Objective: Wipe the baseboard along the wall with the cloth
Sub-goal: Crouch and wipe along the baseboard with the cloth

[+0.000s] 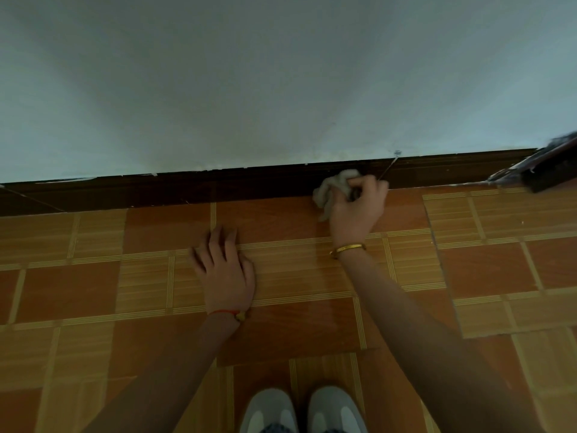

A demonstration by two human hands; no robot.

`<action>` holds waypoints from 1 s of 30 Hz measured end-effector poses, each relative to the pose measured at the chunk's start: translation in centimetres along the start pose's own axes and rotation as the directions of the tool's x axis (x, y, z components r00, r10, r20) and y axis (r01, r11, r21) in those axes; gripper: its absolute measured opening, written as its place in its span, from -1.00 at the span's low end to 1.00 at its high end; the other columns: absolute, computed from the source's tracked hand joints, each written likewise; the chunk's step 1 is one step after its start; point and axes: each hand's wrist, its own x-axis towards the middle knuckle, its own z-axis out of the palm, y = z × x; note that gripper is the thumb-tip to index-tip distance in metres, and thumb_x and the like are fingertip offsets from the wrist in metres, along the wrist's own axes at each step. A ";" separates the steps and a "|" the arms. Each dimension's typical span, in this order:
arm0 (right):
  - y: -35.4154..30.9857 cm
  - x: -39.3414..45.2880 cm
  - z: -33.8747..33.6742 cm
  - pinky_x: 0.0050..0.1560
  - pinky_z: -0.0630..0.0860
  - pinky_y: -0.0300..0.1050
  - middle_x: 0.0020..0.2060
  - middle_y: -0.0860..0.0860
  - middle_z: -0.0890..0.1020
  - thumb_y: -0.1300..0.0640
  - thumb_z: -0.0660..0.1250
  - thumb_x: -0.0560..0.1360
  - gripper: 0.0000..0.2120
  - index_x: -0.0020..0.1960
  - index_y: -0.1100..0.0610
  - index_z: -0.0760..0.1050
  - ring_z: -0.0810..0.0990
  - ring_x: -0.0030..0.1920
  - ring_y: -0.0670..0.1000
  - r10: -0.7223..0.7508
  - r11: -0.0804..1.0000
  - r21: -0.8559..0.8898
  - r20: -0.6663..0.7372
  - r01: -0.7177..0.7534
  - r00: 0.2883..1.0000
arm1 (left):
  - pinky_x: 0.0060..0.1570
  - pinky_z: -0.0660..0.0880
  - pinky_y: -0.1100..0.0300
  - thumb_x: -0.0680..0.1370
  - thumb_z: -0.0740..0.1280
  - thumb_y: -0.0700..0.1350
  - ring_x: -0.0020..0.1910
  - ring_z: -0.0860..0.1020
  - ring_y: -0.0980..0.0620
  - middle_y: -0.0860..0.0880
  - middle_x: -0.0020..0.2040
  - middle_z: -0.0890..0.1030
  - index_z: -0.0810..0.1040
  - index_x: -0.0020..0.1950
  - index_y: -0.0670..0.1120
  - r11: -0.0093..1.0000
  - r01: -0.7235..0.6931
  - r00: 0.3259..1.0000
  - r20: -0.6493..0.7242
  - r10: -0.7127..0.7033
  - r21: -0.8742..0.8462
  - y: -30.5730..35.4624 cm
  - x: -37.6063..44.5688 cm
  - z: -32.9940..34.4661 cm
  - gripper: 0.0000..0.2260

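The baseboard (218, 187) is a dark strip where the pale wall (281, 73) meets the tiled floor (93, 292), and its long axis runs across the view from left to right, rising slightly toward the right. Any wiping stroke has to travel along that line, so what counts is where the cloth sits on it and how much strip lies to either side.

Starting from the left, a long stretch of baseboard lies well apart from both hands. The left hand (226, 270) is flat on the floor, fingers spread and holding nothing; it appears to be propping the person up, and it sits short of the baseboard, not touching it.

Further right, the right hand (356, 207) is the nearer one to the work. Its fingers (362, 185) are curled shut around the cloth (335, 190), a pale crumpled wad that bulges out on the left and far side of the knuckles. The cloth is pressed against the face of the baseboard, with its lower end trailing onto the floor just beside the wrist.

To the right of the cloth only a short run of baseboard is left before a dark frame (549, 170) at the edge of the view. Judging by that, most of the strip in view lies left of the fingers, so a long stroke would go leftward along the axis, with the right hand leading.
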 end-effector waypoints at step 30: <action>-0.1 1.5 -1.7 -0.18 0.44 -0.42 -0.05 0.03 0.37 0.35 0.46 0.35 -0.79 -0.14 0.24 0.43 0.46 -0.17 -0.06 -0.043 0.998 0.044 -0.095 0.047 0.995 | 0.47 0.07 -0.36 0.57 0.09 -0.03 0.48 0.26 -0.29 -0.20 0.48 0.35 0.35 0.48 -0.11 1.000 -0.002 1.000 -0.014 0.002 0.022 0.2 0.0 0.3 -0.52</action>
